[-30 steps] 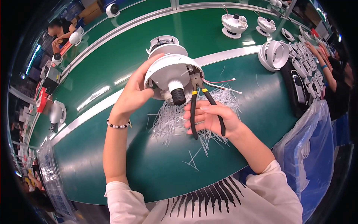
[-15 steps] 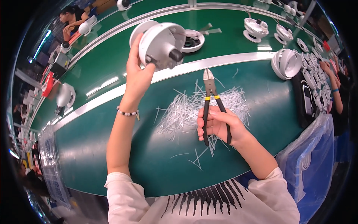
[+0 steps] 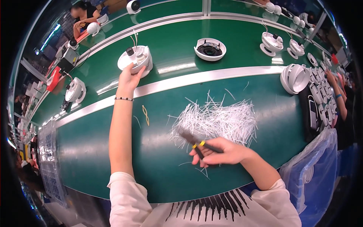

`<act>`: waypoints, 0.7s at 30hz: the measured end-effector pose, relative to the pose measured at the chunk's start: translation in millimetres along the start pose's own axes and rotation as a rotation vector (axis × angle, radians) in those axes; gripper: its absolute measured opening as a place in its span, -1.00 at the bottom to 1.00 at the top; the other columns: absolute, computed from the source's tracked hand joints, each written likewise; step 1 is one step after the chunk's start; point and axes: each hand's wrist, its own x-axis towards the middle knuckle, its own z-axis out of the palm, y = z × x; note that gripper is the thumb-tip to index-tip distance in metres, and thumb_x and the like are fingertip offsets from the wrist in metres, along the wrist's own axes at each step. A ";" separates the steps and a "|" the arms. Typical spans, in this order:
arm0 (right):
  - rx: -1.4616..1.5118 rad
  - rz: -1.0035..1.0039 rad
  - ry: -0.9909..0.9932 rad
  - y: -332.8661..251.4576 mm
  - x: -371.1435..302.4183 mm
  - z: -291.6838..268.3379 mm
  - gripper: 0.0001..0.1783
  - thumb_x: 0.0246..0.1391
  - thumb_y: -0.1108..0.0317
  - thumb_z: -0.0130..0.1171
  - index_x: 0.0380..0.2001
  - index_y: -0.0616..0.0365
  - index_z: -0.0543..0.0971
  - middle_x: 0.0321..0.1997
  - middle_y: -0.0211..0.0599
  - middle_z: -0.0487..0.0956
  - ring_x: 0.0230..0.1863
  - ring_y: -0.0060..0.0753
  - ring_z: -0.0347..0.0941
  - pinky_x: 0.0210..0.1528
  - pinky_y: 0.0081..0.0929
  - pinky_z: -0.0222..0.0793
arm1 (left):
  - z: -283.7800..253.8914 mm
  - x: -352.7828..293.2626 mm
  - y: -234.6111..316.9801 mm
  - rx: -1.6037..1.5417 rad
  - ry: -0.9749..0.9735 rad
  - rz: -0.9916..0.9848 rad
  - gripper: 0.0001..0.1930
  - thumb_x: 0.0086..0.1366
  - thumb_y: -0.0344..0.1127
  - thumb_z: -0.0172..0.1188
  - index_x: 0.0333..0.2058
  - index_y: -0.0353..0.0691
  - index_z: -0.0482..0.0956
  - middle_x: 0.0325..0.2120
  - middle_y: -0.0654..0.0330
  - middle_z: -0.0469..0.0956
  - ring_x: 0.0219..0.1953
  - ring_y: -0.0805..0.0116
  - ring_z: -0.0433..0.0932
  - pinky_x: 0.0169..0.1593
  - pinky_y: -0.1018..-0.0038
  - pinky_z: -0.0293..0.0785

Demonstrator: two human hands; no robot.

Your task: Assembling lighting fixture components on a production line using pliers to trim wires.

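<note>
My left hand reaches over the metal rail and grips the lower rim of a white dome-shaped camera housing. The housing is over the green belt, its open side up, showing a black cylinder and thin upright wires; whether its base touches the belt I cannot tell. Closed around the black handles of diagonal cutters with yellow bands, my right hand is low over the near table. The cutters are blurred, their jaws pointing up and left. Beside them lies a heap of thin white cut strips.
Farther along the belt are a round white shell with black insides and more white housings. At right, stacked white rings stand near many small parts. A yellowish loop lies on the near table. A plastic-lined blue bin is at lower right.
My left hand has lowered the housing from above the rail to belt level, turning its open side up. My right hand has dropped nearer the table, tilting the cutters left. The yellowish loop now shows.
</note>
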 end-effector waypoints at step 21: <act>-0.656 -0.903 0.453 32.8 20.9 27.9 -0.65 -0.34 0.65 -0.15 -0.35 0.19 0.42 -0.29 -0.20 0.42 -0.19 -0.23 0.34 -0.01 -0.31 0.20 | 107.3 -200.3 -9.6 0.948 -1.043 0.880 -0.68 -0.10 -0.60 -0.10 -0.29 -0.37 0.45 -0.15 -0.04 0.41 -0.14 0.18 0.44 -0.07 0.39 0.35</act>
